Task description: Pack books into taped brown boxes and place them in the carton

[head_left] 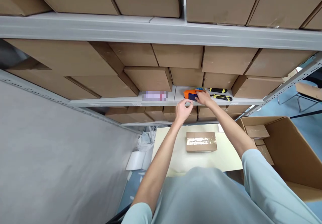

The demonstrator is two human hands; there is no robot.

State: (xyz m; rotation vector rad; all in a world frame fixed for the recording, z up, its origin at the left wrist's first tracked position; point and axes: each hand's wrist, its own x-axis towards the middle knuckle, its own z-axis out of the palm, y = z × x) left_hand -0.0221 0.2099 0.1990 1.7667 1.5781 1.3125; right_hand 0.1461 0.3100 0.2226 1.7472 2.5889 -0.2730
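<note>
My right hand (203, 97) reaches to the middle shelf and is closed on an orange tape dispenser (189, 92) with a dark blue part; the fingers partly cover it. Just left of it and slightly lower, my left hand (183, 110) is held at the shelf edge with thumb and forefinger pinched near the dispenser's end. What is in that pinch, if anything, is too small to make out. Beside my right wrist lie a yellow-and-black utility knife (218, 90) and a second yellow-and-black tool (221, 97). A taped carton (201, 141) rests on the pale table below my forearms.
Cardboard boxes (148, 78) fill much of the shelving, above and below the metal shelf edge (120, 102). A blurred-out label (154, 96) lies left of my hands. An open large carton (291, 150) with smaller boxes stands right of the table (176, 160). A grey wall (62, 157) is at left.
</note>
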